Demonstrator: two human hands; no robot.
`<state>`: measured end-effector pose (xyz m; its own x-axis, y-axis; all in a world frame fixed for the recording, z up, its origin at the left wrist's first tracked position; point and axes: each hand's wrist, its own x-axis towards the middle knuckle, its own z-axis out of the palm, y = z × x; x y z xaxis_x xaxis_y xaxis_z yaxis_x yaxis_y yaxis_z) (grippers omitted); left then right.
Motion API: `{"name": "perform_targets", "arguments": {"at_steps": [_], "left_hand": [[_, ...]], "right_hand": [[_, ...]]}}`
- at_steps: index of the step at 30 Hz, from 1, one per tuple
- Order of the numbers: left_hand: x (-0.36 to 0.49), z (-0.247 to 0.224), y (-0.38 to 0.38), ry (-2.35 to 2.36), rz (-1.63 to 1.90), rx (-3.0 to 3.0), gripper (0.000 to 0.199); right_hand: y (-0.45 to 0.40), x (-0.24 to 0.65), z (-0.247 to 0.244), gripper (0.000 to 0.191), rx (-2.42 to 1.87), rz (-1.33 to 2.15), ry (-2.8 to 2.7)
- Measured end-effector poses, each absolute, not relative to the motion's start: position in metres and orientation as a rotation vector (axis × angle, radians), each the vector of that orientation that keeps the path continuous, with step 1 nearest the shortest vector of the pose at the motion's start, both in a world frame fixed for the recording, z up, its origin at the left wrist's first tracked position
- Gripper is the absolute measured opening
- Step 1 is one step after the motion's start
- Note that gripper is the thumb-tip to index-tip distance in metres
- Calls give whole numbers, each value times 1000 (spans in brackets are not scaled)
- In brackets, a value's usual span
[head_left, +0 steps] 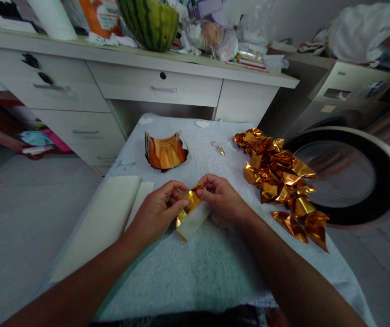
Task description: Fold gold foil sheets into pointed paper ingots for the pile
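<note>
Between my hands is a sheet of gold foil paper (188, 208), partly folded, with a pale underside showing along its lower right. My left hand (159, 206) pinches its left edge between thumb and fingers. At the upper right corner, my right hand (219, 195) grips the same sheet with its fingertips. Beyond my hands stands a curved stack of gold foil sheets (165, 152). On the right of the cloth lies a heap of folded gold foil pieces (278, 170). A small gold scrap (220, 150) rests between stack and heap.
A pale cloth (215, 272) covers the table. Cream paper (102, 218) lies at its left. Behind stands a white desk (160, 86) bearing a cut watermelon (150, 22) and plastic bags. To the right, a washing machine (334, 91) has its round door (385, 177) swung out beside the table.
</note>
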<state>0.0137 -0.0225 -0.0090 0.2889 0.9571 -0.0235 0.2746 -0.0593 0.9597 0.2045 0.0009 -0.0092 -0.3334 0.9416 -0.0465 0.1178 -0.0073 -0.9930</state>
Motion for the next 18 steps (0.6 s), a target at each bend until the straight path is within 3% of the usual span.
{"name": "perform_targets", "arguments": {"at_steps": [3,8,18], "left_hand": [[13,-7,-22,1228,790,1683,12],[13,-8,-20,1281,818,1831,20],[11,-8,-20,997,777,1419,24]], "right_hand": [[3,205,-14,9,-1174,1332,-1602],[6,206,-21,7,-1194,1250,-1634],[7,210,-16,13,-1102,1335,-1529]]}}
